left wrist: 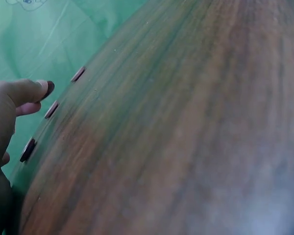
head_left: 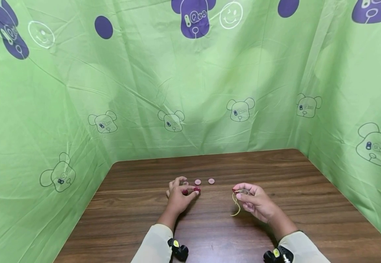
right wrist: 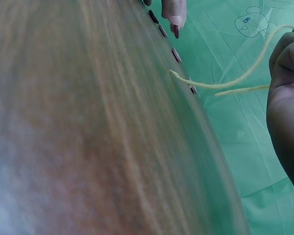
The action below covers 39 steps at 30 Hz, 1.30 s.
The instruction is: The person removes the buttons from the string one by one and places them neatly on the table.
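A: Why the curtain [head_left: 207, 84]?

B: It hangs round the far edge and sides of the table [head_left: 207, 215], probably to screen off the background.

A: And the hands?

B: The right hand [head_left: 259, 202] is held up off the wood, gripping a string [head_left: 239, 208] with thumb and fingers. That height likely keeps the string hanging free; the right wrist view shows two loose ends.

A: Anything else there?

B: A red button [head_left: 234, 191] at its fingertips, plus something round and greyish, too small to make out.

A: The left hand [head_left: 178, 197]?

B: Thumb and finger pinch a second red button [head_left: 197, 189]. It's small and flat, so a fingertip pinch on the rim suits it, I'd say.

A: What lies loose?

B: A third red button [head_left: 185, 192] under that hand, a pink button [head_left: 185, 183] partly behind its fingers, and two more pink buttons [head_left: 211, 181] just beyond, all flat and spaced apart, which should make each easy to pick out.
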Each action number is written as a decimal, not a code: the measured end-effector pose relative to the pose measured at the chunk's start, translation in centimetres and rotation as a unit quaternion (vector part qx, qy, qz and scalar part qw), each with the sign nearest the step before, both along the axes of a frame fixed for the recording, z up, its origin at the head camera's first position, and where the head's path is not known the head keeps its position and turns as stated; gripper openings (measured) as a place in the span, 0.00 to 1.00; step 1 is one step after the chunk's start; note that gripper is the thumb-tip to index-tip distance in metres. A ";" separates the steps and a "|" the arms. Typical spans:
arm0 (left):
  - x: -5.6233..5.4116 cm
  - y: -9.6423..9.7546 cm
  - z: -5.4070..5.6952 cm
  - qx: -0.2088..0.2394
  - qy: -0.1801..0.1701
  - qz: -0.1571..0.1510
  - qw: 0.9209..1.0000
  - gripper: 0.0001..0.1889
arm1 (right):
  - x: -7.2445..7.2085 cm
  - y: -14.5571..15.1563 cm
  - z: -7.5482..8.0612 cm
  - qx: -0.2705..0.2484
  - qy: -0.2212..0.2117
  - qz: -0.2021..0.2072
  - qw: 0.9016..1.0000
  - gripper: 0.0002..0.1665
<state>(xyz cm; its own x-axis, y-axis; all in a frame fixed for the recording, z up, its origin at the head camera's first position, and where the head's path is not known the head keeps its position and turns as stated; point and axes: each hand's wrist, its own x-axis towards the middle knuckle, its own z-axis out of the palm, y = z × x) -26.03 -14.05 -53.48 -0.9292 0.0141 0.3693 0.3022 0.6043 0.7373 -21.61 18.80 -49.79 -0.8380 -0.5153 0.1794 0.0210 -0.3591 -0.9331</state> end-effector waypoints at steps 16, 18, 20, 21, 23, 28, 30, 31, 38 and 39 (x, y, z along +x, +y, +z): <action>-0.3 0.4 -0.5 -0.068 -0.020 0.035 0.997 0.08 | -0.1 0.0 -0.4 -0.003 0.008 0.007 1.000 0.18; -0.3 0.5 -0.5 -0.076 -0.023 0.038 0.996 0.08 | -0.2 0.0 -0.4 -0.004 0.010 0.008 1.000 0.18; -0.3 0.5 -0.5 -0.077 -0.024 0.040 0.996 0.08 | -0.2 0.0 -0.4 -0.005 0.011 0.008 1.000 0.18; -0.2 0.6 -0.4 -0.076 -0.026 0.039 0.996 0.08 | -0.2 0.1 -0.4 -0.005 0.012 0.009 1.000 0.18; -0.2 0.6 -0.3 -0.076 -0.031 0.039 0.996 0.09 | -0.1 0.1 -0.4 -0.005 0.013 0.009 1.000 0.18; -0.1 0.6 -0.3 -0.078 -0.030 0.040 0.996 0.09 | 0.0 0.1 -0.3 -0.002 0.010 0.011 1.000 0.18; -0.1 0.6 -0.4 -0.079 -0.027 0.041 0.996 0.09 | 0.0 0.1 -0.3 -0.002 0.009 0.012 1.000 0.18; -0.1 0.6 -0.4 -0.080 -0.027 0.041 0.996 0.09 | 0.0 0.1 -0.2 -0.003 0.008 0.012 1.000 0.17; 0.0 0.6 -0.2 -0.079 -0.026 0.039 0.996 0.11 | 0.0 0.1 -0.2 -0.010 0.016 0.011 1.000 0.17; 0.0 0.6 -0.2 -0.079 -0.026 0.039 0.996 0.11 | 0.0 0.1 -0.2 -0.012 0.016 0.013 1.000 0.16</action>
<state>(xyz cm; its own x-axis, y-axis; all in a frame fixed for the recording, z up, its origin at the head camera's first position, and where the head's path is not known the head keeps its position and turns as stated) -26.01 -13.44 -53.71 -0.9478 -0.0051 0.3189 0.2129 0.7342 0.6446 -21.64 18.88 -49.98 -0.8175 -0.5327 0.2191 0.0010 -0.3818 -0.9243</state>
